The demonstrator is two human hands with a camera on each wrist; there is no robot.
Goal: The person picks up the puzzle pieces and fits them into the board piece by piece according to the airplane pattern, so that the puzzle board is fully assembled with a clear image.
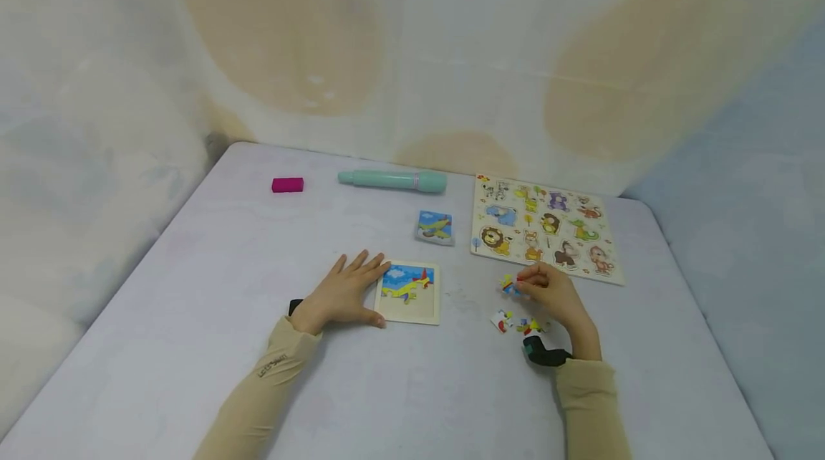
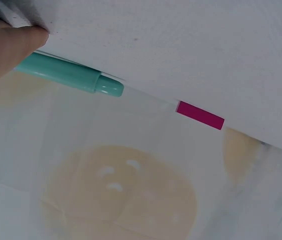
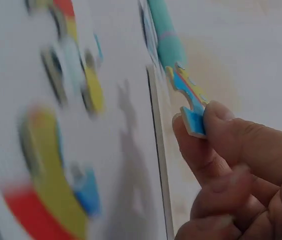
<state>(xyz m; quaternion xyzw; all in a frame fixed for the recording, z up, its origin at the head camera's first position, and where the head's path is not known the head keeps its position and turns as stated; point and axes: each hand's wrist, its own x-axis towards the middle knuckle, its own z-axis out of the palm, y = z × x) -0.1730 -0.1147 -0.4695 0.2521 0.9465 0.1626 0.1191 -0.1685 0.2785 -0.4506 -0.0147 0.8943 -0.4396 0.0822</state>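
My right hand [image 1: 553, 293] pinches a blue and yellow jigsaw piece [image 3: 193, 107] between thumb and forefinger, lifted off the table in the right wrist view. Below it in the head view lie several loose jigsaw pieces [image 1: 501, 321], coloured white, red and yellow. Fingers spread, my left hand [image 1: 346, 294] rests at the left side of a small wooden puzzle tray [image 1: 412, 312]. Along the tray's upper part sits a partly assembled airplane picture [image 1: 402, 279]; bare wood shows at its lower right. Only part of the left hand appears in the left wrist view.
A square airplane picture [image 1: 435, 227] lies behind the tray. A large animal puzzle board [image 1: 544, 227] is at the back right. Farther back lie a mint-green tube [image 1: 393, 180] and a magenta block [image 1: 287, 185]. Patterned cloth [image 1: 451, 51] hangs behind the table.
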